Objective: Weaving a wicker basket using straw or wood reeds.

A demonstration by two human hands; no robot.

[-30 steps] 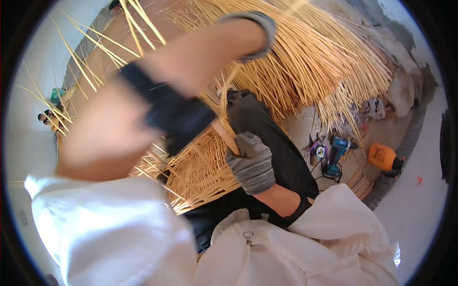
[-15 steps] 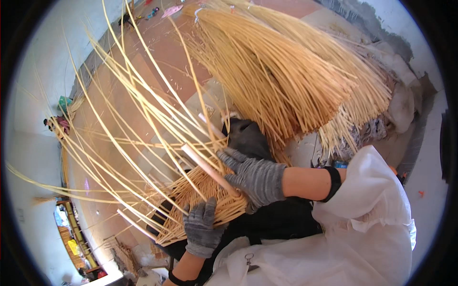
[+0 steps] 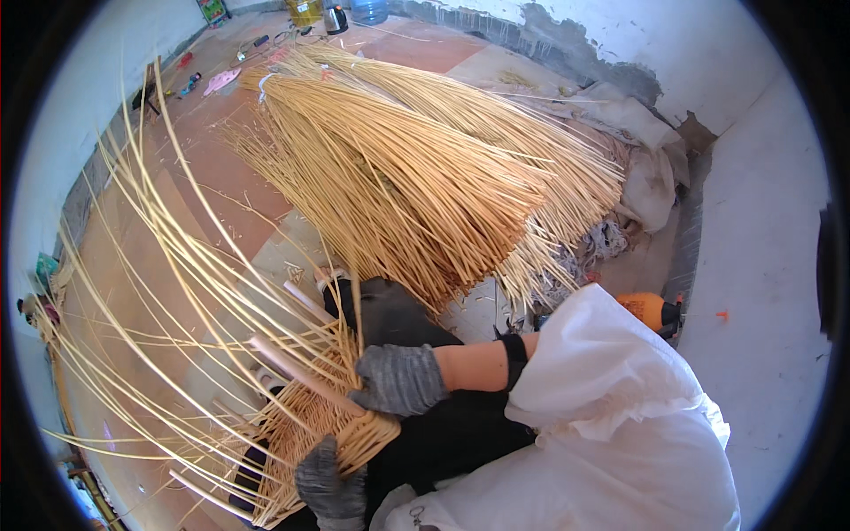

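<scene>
A partly woven wicker basket point(image 3: 310, 409) lies tilted across my lap, with long loose rods point(image 3: 190, 257) fanning up and out to the left. A thick smooth wooden stick point(image 3: 303, 375) stands up from its near corner. My left hand point(image 3: 329, 485), in a grey knitted glove, is closed on the near edge of the weave. At the right-hand corner, my gloved right hand point(image 3: 400, 380) has its fingers curled around a wicker rod point(image 3: 357, 305) rising beside the stick. Its fingertips are partly hidden.
Large tied bundles of wicker rods point(image 3: 416, 177) lie on the tiled floor ahead. An orange bottle-shaped object point(image 3: 645, 310) is at the right, by the wall. A kettle point(image 3: 336, 19) and a blue water jug point(image 3: 369, 11) stand at the back. White cloth point(image 3: 620, 425) covers my lap's right side.
The view has swung right, so the basket and both hands sit lower and farther left. My right hand's fingers, spread over the weave before, are now curled. The left stays on the edge.
</scene>
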